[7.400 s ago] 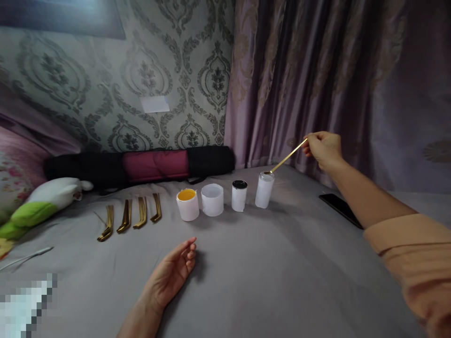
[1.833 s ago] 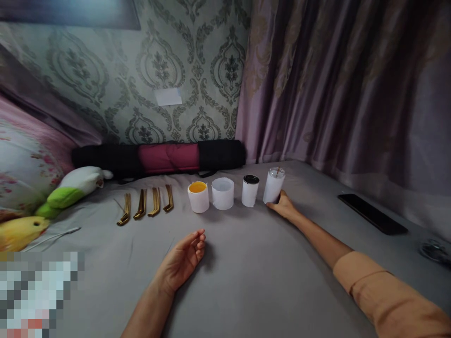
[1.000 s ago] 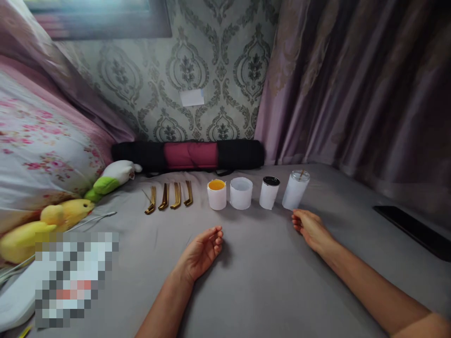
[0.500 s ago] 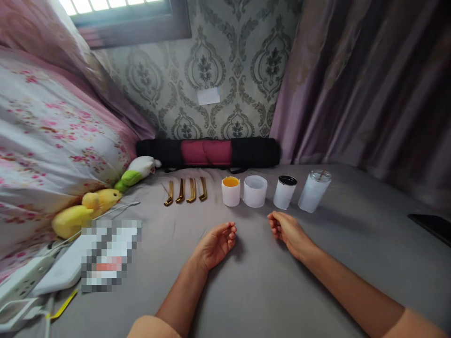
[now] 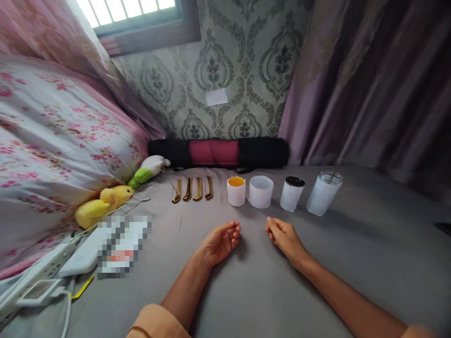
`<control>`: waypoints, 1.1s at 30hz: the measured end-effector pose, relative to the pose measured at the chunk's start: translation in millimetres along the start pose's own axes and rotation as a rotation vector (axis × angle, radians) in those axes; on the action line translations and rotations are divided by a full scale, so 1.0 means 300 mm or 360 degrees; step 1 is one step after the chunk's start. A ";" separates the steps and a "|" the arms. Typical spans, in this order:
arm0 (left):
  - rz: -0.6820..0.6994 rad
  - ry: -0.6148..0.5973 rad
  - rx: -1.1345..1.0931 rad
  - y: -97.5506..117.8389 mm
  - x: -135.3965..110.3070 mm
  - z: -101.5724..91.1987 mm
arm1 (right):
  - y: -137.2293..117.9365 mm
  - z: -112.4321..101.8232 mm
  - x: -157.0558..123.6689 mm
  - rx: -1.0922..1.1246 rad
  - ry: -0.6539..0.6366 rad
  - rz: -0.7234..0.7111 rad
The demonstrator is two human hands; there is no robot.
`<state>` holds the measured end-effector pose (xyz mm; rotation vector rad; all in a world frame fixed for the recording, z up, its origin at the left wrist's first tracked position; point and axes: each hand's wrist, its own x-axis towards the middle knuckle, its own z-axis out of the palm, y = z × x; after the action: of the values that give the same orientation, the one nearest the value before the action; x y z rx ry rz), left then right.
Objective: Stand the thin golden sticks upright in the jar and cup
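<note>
Four in a row on the gray sheet [image 5: 259,291], all white-sided: cup with orange inside [image 5: 236,195], wide white tub [image 5: 260,197], black-topped cylinder [image 5: 291,198] (can't tell lid or interior), tall clear-rimmed glass [image 5: 322,197] with a thin stick [image 5: 331,177] in it. Left hand [image 5: 221,243] half open, palm turned inward, fingers slightly curled, nothing in it; in front of the cup, apart from it. Right hand [image 5: 284,238] in a loose fist, nothing seen in it; just in front of the tub and cylinder. Four gold strip bundles [image 5: 198,189] with bent ends lie left of the cup. Text check: white card [image 5: 216,97] on the patterned wall [image 5: 183,75], any print too small to read; pixelated packet [image 5: 125,246] at left, red patch on it, writing masked. White power strip [image 5: 44,270] beyond that.
</note>
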<state>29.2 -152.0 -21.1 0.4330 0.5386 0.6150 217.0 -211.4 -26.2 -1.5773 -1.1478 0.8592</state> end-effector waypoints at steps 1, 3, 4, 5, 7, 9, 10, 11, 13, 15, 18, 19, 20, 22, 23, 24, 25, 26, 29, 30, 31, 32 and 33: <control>0.0004 -0.0006 -0.0001 -0.001 0.001 -0.001 | -0.001 0.000 -0.001 -0.0012 -0.0011 -0.0014; 0.0005 -0.0004 0.0002 -0.002 0.003 -0.002 | -0.001 0.003 -0.003 -0.0022 -0.0023 -0.0040; 0.0001 0.0000 0.0005 -0.002 0.004 -0.003 | 0.000 0.004 -0.003 -0.0022 -0.0023 -0.0051; -0.0005 0.0004 0.0007 -0.003 0.005 -0.003 | 0.001 0.006 -0.003 -0.0024 -0.0023 -0.0059; -0.0009 0.0008 0.0012 -0.002 0.007 -0.003 | 0.004 0.009 -0.003 -0.0032 -0.0017 -0.0063; 0.0001 0.0022 0.0027 0.000 0.010 -0.003 | 0.007 0.011 -0.001 -0.0037 -0.0012 -0.0062; 0.0010 0.0036 0.0041 0.001 0.011 -0.003 | 0.009 0.011 -0.001 -0.0035 -0.0012 -0.0062; 0.0021 0.0053 0.0059 0.004 0.012 -0.003 | 0.010 0.010 0.000 -0.0028 -0.0016 -0.0065; 0.0045 0.0093 0.0101 0.010 0.016 -0.003 | 0.011 0.007 0.000 -0.0016 -0.0024 -0.0059; 0.0066 0.0137 0.0149 0.020 0.021 -0.003 | 0.012 0.005 0.000 -0.0011 -0.0031 -0.0039; 0.0074 0.0209 0.0260 0.039 0.030 0.000 | 0.014 0.004 -0.001 -0.0007 -0.0037 -0.0024; 0.0072 0.0231 0.0318 0.047 0.033 0.001 | 0.015 0.004 -0.001 -0.0003 -0.0038 -0.0024; 0.0069 0.0253 0.0386 0.057 0.037 0.002 | 0.015 0.004 -0.002 0.0001 -0.0037 -0.0023; 0.0070 0.0301 0.0532 0.079 0.045 0.003 | 0.016 0.004 -0.003 0.0006 -0.0040 -0.0018; 0.0074 0.0327 0.0605 0.093 0.050 0.003 | 0.015 0.004 -0.003 0.0005 -0.0043 -0.0018; 0.0087 0.0360 0.0679 0.108 0.054 0.002 | 0.014 0.004 -0.004 0.0000 -0.0046 -0.0021; 0.0106 0.0397 0.0779 0.124 0.059 0.001 | 0.013 0.004 -0.004 -0.0007 -0.0046 -0.0024; 0.0129 0.0434 0.0902 0.141 0.063 -0.001 | 0.011 0.004 -0.004 -0.0016 -0.0047 -0.0029; 0.0233 0.0548 0.1344 0.201 0.074 -0.011 | 0.005 0.001 -0.006 -0.0033 -0.0047 -0.0027; 0.0267 0.0582 0.1434 0.223 0.078 -0.014 | 0.003 0.001 -0.006 -0.0034 -0.0049 -0.0025; 0.0293 0.0632 0.1543 0.247 0.082 -0.017 | 0.002 0.000 -0.006 -0.0033 -0.0052 -0.0024; 0.0309 0.0671 0.1614 0.271 0.087 -0.021 | 0.001 0.000 -0.006 -0.0033 -0.0052 -0.0022; 0.0320 0.0716 0.1688 0.296 0.092 -0.024 | 0.001 -0.001 -0.005 -0.0034 -0.0053 -0.0019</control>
<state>6.4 -67.3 10.7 1.3772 1.2625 0.5813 216.7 -213.0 -26.4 -1.5770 -1.1927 0.8711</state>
